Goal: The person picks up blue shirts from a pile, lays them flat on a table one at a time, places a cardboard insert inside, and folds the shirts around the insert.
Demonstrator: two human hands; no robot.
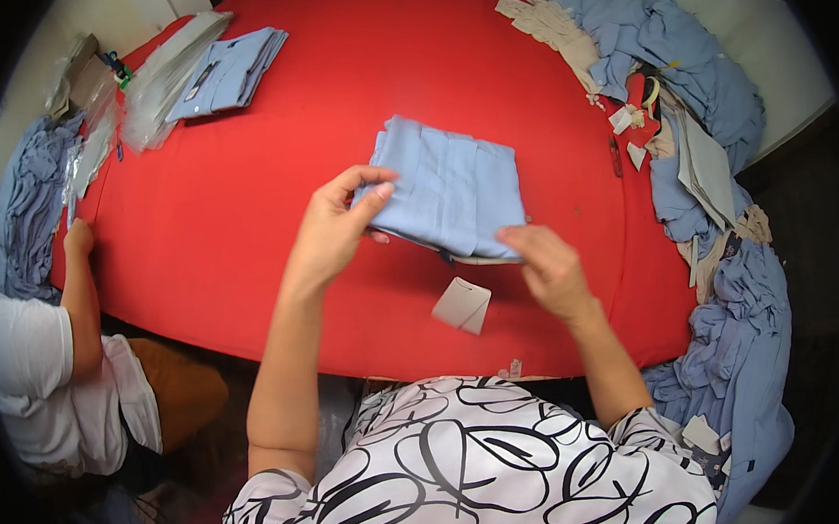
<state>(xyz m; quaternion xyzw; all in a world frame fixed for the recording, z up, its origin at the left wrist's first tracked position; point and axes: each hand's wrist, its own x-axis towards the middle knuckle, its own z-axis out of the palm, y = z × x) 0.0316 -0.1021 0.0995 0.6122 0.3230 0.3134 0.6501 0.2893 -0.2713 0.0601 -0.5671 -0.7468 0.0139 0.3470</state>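
Folded blue shirt [454, 189] is held over the middle of the red surface [335, 105]. L hand [332, 224] grips its left edge, thumb on top, some fingers under, prob. so the folds don't slip. R hand [551, 266] is at the near right corner, fingers bent; too blurred, can't tell if they're pinching. Opp. sides held likely keeps it flat. White card [463, 306] lies just nearer, w/in easy reach. Far left, folded shirts [231, 71] sit by clear plastic bags [165, 81], prob. parked outta the way.
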